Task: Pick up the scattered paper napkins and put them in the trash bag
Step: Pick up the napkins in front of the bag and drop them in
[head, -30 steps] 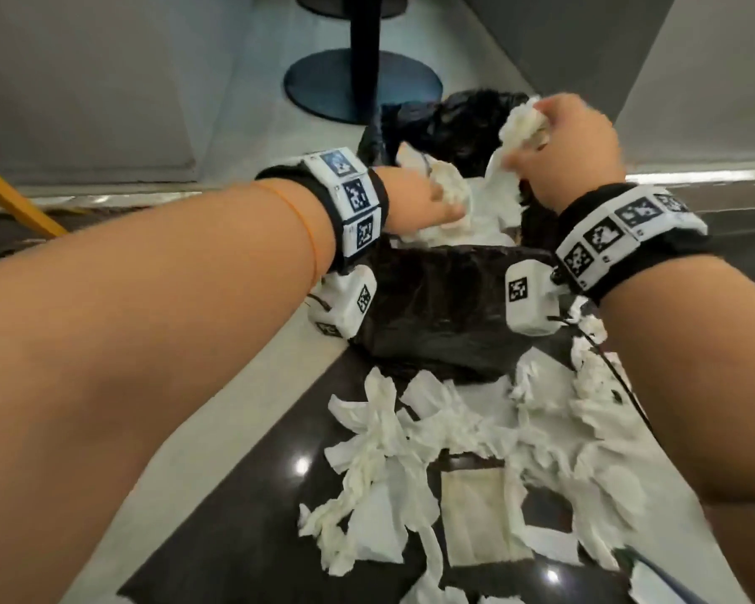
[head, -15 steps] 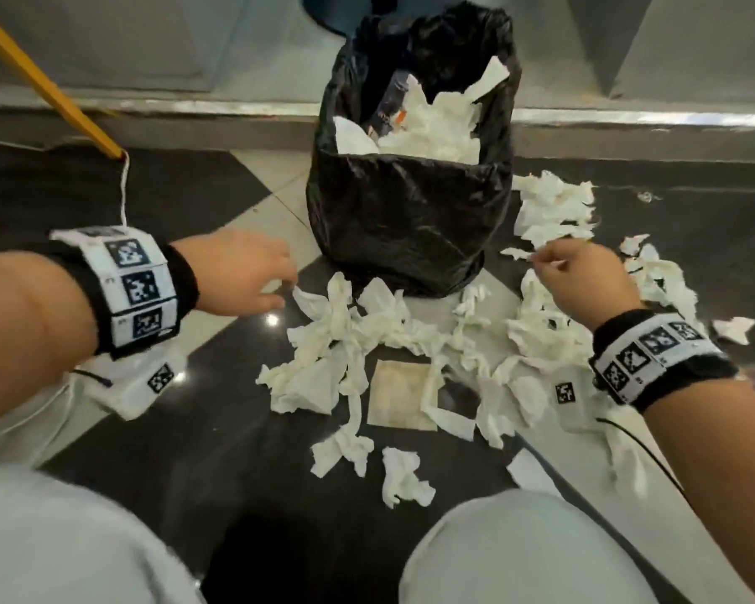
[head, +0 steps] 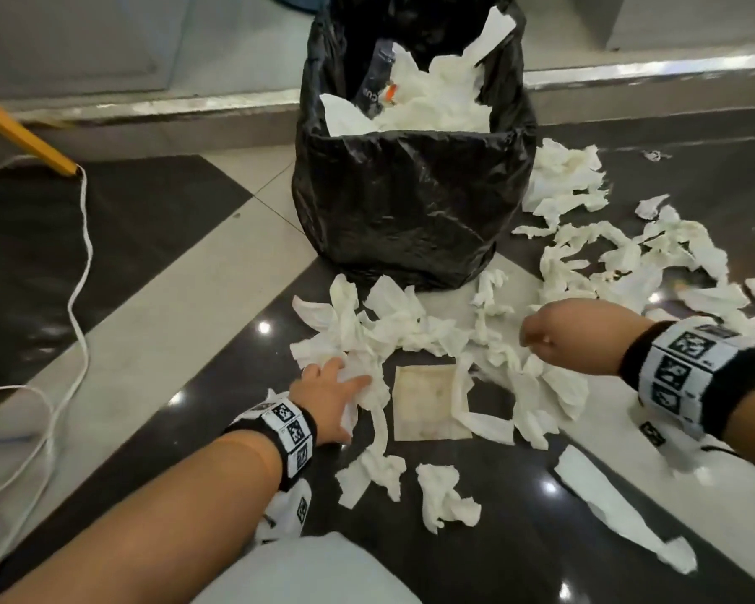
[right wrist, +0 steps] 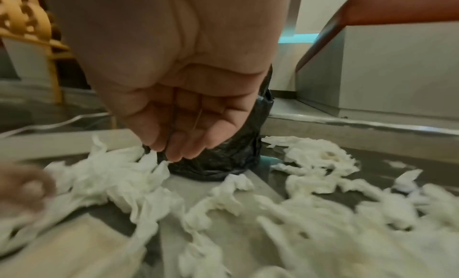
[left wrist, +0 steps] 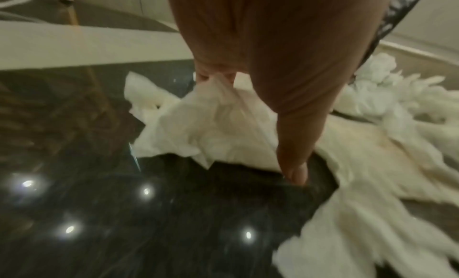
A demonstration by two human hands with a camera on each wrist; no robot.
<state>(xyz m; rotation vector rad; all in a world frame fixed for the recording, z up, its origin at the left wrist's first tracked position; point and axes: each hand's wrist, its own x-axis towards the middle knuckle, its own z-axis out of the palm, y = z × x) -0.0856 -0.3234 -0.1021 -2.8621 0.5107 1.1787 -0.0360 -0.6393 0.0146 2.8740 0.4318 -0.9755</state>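
Note:
A black trash bag (head: pixel 410 202) stands open on the floor, with white napkins (head: pixel 432 102) heaped inside it. Crumpled white napkins (head: pixel 415 329) lie scattered in front of the bag and to its right (head: pixel 585 255). My left hand (head: pixel 345 381) is down on the left clump of napkins (left wrist: pixel 206 129); its fingers (left wrist: pixel 213 77) and thumb pinch the paper (left wrist: pixel 255 125). My right hand (head: pixel 530 337) hovers just over the middle of the pile, its fingers (right wrist: pixel 178 149) held together, pointing down and holding nothing.
A flat beige square napkin (head: pixel 430 403) lies between my hands. A white cable (head: pixel 79 255) and a yellow leg (head: pixel 22 132) are at the left. A metal step edge (head: pixel 192 102) runs behind the bag. My knee (head: pixel 306 568) is at the bottom.
Both hands came down from the bag's mouth to the floor. The left hand reached the left clump and closed on it. The right hand moved left over the pile.

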